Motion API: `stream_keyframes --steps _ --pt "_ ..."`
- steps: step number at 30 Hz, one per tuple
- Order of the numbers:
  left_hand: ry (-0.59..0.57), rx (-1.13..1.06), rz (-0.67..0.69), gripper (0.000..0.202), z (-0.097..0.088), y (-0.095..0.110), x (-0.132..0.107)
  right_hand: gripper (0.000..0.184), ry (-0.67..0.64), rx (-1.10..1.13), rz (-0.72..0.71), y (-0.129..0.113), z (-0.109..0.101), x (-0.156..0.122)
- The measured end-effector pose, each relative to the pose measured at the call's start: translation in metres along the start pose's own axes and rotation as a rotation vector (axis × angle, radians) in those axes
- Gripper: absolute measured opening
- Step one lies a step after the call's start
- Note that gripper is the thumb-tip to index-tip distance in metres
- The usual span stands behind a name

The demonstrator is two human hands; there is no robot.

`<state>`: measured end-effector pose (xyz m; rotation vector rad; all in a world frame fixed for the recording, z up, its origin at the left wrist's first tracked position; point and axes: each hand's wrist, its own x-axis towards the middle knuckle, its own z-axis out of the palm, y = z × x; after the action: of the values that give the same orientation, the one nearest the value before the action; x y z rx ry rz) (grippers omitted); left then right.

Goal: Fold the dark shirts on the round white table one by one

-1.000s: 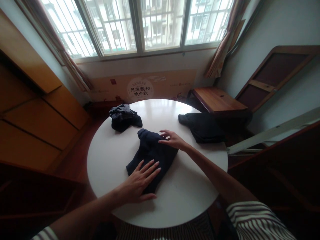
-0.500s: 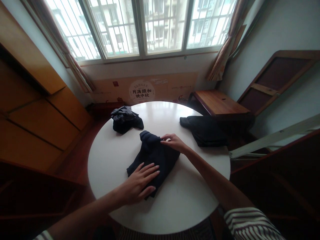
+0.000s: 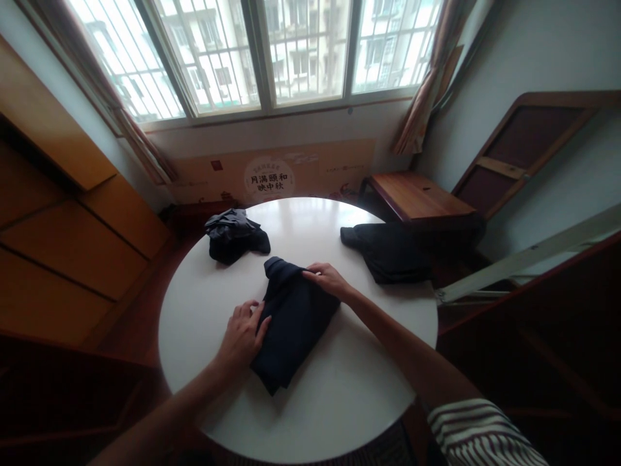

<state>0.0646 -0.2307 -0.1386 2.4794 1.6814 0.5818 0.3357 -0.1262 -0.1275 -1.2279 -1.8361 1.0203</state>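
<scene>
Navy garment (image 3: 297,323) lies folded into a long, narrow strip in the middle of a white round surface (image 3: 334,395), slanting from a bunched, collar-like end at the top down to a point at the lower left. Its top end sits just beside the right hand (image 3: 328,279), whose pressed-together right fingers (image 3: 314,272) rest on the upper edge of the fold; whether they pinch the cloth, I cannot tell. The left hand (image 3: 241,336) is at the garment's left side, its curled left fingers (image 3: 257,317) hooked over the edge and gripping the cloth.

Half a second before, the left hand lay spread flat across the lower part of the garment. It has since drawn back to the edge, and the garment, wider then, now has its left side turned in and looks narrower and longer. The right hand sits at nearly the same place on the upper edge.

Well apart from the hands, a crumpled dark grey garment (image 3: 235,238) lies near the far rim, and a black garment (image 3: 385,252) lies folded at the right rim. A striped sleeve (image 3: 478,433) covers the right upper arm.
</scene>
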Motion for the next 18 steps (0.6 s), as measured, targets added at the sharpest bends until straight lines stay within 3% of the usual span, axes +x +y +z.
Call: stream_keyframes --steps 4,7,10,13,15,18 --pt "-0.057 -0.098 -0.137 0.055 -0.012 0.0 0.0 0.045 -0.035 0.019 0.039 -0.007 -0.003 -0.007" --pt "-0.233 -0.253 -0.302 0.077 -0.026 -0.003 0.013 0.066 -0.028 -0.145 0.105 -0.018 -0.011 -0.015" --pt "-0.444 -0.468 -0.321 0.069 -0.036 -0.004 0.029 0.08 -0.122 -0.409 0.245 -0.03 -0.026 -0.024" --pt "-0.483 -0.658 -0.259 0.061 -0.041 -0.003 0.041 0.071 -0.307 -0.522 0.308 -0.04 -0.041 -0.03" --pt "-0.526 -0.814 -0.3 0.066 -0.042 -0.002 0.043 0.064 -0.378 -0.556 0.277 -0.044 -0.046 -0.032" --pt "-0.721 -1.077 -0.411 0.078 -0.044 -0.002 0.042 0.055 -0.417 -0.532 0.209 -0.05 -0.049 -0.034"
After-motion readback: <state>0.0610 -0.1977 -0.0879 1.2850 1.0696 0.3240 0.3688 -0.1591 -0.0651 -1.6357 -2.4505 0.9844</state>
